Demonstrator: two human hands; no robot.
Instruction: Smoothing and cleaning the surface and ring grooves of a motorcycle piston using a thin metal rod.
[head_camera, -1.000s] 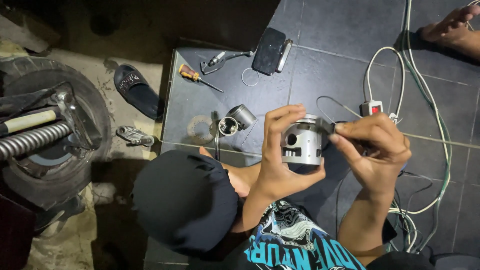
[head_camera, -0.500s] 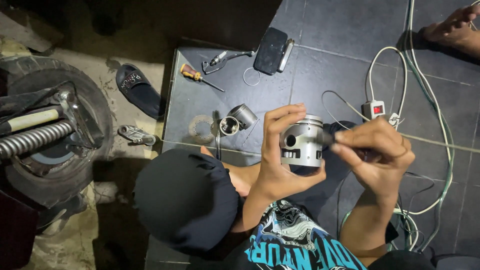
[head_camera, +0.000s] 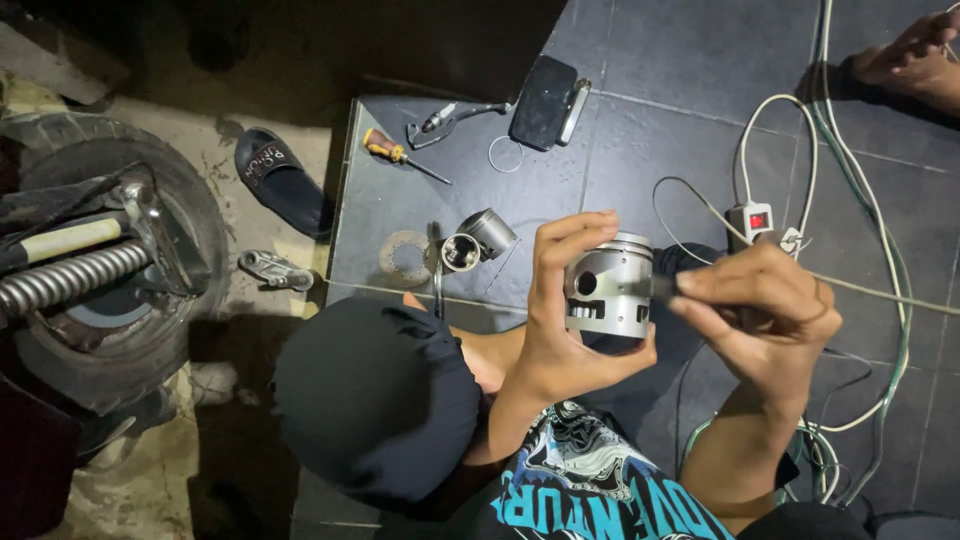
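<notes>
My left hand (head_camera: 565, 335) grips a silver metal piston (head_camera: 608, 285) from below and behind, with the thumb and fingers wrapped around its skirt and the pin hole facing left. My right hand (head_camera: 768, 318) pinches a small dark tool (head_camera: 664, 288) whose tip touches the piston's right side. Both hands are raised above a dark tiled floor (head_camera: 690, 90). A dark cap (head_camera: 375, 400) covers the head below the hands.
On the tiles lie a smaller metal cylinder (head_camera: 480, 240), a round gasket (head_camera: 404, 258), a screwdriver (head_camera: 400, 153), a wire ring (head_camera: 505, 153), a bent metal part (head_camera: 455, 118) and a dark phone (head_camera: 545, 100). A switch box (head_camera: 752, 220) with cables sits at right. A tyre (head_camera: 100, 270) and a sandal (head_camera: 280, 180) are at left. Another person's hand (head_camera: 910, 50) is at top right.
My right hand has shifted slightly down and to the right while keeping the tool at the piston's side. My left hand still holds the piston in about the same place.
</notes>
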